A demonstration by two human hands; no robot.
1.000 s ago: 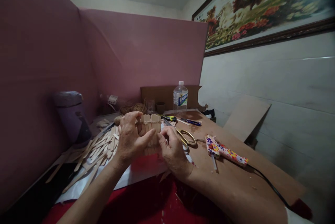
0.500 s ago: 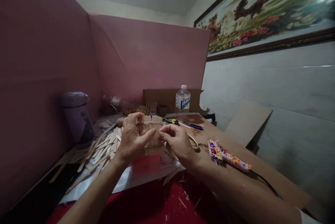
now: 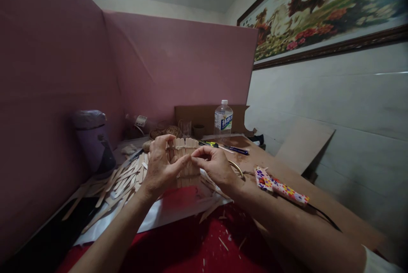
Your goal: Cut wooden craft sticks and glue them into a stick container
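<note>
A small upright wall of pale wooden craft sticks stands in the middle of the table. My left hand grips its left side, fingers curled over the top edge and thumb pressed on the front. My right hand pinches the front of the same stick piece with thumb and forefinger, just right of my left thumb. The lower part of the piece is hidden behind both hands.
Loose craft sticks lie on white paper to the left. A flowered glue gun with a black cord lies at the right, scissors behind my right hand. A water bottle, pen and purple pot stand farther back.
My right hand has risen from the lower right of the stick piece to pinch its front near the left thumb. The left hand kept its grip. The view shifted slightly.
</note>
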